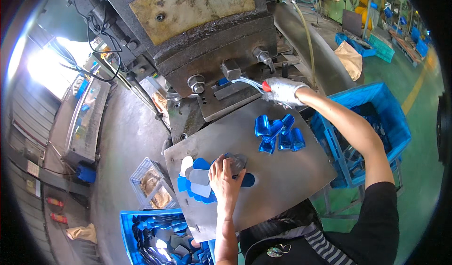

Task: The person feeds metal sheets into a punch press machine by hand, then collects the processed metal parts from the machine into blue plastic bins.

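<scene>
My left hand (227,182), bare, is closed around a grey, rounded metal piece (238,162) above the steel table. Beside it lies a loose heap of flat blue and grey metal blanks (200,176), and one dark blue blank (247,180) sits just right of my thumb. My right hand (281,93), in a pale glove, grips a pair of red-handled tongs (254,84). Their tips reach to the press tooling (230,70); what they hold there, if anything, is hidden. Several bent, shiny blue metal parts (278,132) rest on the table below my right hand.
The heavy press (212,43) stands over the table's far edge. A blue crate (176,213) of flat blanks stands lower left, near a pale basket (151,182). On the right, a blue crate (334,145) holds dark parts. A metal chute (313,43) slopes beside the press.
</scene>
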`<action>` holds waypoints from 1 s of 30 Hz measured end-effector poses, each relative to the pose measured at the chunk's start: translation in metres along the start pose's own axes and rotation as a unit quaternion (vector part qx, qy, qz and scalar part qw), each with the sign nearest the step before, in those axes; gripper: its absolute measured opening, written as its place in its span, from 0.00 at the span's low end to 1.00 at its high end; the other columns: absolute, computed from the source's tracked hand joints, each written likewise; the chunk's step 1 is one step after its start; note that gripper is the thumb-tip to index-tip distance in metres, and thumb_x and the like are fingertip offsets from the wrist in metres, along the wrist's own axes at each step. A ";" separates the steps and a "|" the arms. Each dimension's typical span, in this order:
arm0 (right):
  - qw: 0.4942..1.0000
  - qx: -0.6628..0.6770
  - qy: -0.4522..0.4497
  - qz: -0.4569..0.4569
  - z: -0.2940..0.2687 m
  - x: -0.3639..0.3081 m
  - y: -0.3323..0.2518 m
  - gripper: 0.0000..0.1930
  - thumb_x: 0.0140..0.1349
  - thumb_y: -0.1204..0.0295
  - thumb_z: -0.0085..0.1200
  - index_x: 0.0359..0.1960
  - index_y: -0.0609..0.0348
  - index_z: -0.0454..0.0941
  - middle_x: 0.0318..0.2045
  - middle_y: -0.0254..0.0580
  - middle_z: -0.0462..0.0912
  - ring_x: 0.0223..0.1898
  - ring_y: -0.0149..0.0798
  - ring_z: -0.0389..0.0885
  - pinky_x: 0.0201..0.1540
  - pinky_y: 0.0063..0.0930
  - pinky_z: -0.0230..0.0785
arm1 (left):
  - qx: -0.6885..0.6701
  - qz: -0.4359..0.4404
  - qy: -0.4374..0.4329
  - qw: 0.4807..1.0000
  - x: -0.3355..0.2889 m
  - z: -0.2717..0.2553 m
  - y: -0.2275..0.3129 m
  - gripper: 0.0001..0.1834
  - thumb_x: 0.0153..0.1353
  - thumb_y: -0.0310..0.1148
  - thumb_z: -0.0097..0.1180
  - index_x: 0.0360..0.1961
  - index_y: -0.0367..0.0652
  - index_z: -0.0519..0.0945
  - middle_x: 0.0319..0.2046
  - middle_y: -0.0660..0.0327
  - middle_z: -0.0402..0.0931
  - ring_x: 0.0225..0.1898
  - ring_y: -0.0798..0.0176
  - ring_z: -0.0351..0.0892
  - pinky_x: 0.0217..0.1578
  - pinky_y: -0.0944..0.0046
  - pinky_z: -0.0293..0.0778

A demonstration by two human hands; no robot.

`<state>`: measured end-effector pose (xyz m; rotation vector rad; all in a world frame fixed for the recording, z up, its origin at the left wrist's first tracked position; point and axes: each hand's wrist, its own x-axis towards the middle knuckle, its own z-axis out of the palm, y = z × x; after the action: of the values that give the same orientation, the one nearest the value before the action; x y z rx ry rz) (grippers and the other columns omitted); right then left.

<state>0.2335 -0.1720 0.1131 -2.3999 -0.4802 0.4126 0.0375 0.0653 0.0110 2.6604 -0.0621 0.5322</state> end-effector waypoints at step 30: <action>0.994 0.073 -0.053 -0.063 0.030 -0.155 0.007 0.13 0.52 0.74 0.54 0.41 0.48 0.79 0.36 0.46 0.73 0.36 0.43 0.74 0.37 0.32 0.71 | -0.040 -0.022 0.025 0.999 0.018 -0.021 -0.010 0.11 0.56 0.36 0.59 0.33 0.40 0.76 0.29 0.56 0.80 0.29 0.55 0.82 0.27 0.62 0.75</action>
<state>0.0863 -0.2284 0.1124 -2.2014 -0.6245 0.5035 0.0483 0.0835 0.0314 2.5636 -0.0102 0.5688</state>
